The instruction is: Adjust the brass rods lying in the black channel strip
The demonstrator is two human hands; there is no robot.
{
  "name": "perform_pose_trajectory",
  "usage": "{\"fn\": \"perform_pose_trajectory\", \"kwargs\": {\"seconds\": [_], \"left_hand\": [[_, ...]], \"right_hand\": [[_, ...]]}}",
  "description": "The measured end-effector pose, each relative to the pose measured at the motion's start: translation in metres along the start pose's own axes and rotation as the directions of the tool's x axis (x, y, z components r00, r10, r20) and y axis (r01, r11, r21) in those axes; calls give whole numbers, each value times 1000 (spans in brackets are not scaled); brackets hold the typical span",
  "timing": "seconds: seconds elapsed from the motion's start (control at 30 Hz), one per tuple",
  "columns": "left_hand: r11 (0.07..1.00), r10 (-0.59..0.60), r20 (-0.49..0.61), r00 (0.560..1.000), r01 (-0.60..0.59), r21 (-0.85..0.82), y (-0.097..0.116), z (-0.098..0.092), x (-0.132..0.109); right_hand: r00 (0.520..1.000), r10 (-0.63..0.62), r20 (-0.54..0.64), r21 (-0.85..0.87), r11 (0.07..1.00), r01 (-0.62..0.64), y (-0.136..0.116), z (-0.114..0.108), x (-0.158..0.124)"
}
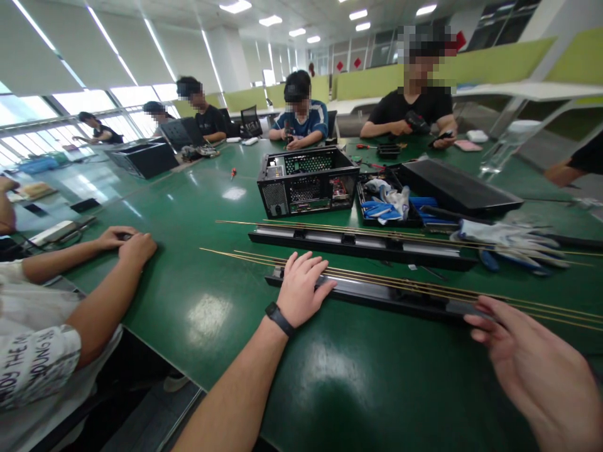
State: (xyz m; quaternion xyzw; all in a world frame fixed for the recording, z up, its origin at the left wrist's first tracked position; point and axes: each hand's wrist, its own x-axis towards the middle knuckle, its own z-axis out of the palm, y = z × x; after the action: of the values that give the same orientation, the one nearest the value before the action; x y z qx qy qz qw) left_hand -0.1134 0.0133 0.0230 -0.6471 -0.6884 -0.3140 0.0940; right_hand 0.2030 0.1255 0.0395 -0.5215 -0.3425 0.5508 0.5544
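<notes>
A long black bar with a shiny grey strip and thin brass-coloured rods along its top lies before me on the green table. My left hand rests over its left end, fingers spread out and a dark band on the wrist. At the bar's right end, my right hand has bent fingers closed about the edge; its grip is partly hidden. Just behind lies a second black bar, also with brass-coloured rods along it.
Behind the bars stands an open black computer case. Right of it are a tray with gloves, a flat black panel, and more work gloves. A co-worker's hands rest on the table at left; several people sit across.
</notes>
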Motion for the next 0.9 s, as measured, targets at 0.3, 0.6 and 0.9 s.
{"fn": "perform_pose_trajectory", "kwargs": {"seconds": [0.3, 0.6, 0.9], "left_hand": [[1000, -13, 2, 1000, 13, -13, 1, 0, 0], [1000, -14, 12, 1000, 15, -5, 2, -2, 0], [1000, -12, 14, 1000, 12, -2, 2, -2, 1]], "right_hand": [[994, 26, 110, -31, 999, -23, 3, 3, -4], [988, 31, 151, -57, 998, -23, 1, 7, -10], [995, 39, 97, -45, 998, -35, 3, 5, -5]]}}
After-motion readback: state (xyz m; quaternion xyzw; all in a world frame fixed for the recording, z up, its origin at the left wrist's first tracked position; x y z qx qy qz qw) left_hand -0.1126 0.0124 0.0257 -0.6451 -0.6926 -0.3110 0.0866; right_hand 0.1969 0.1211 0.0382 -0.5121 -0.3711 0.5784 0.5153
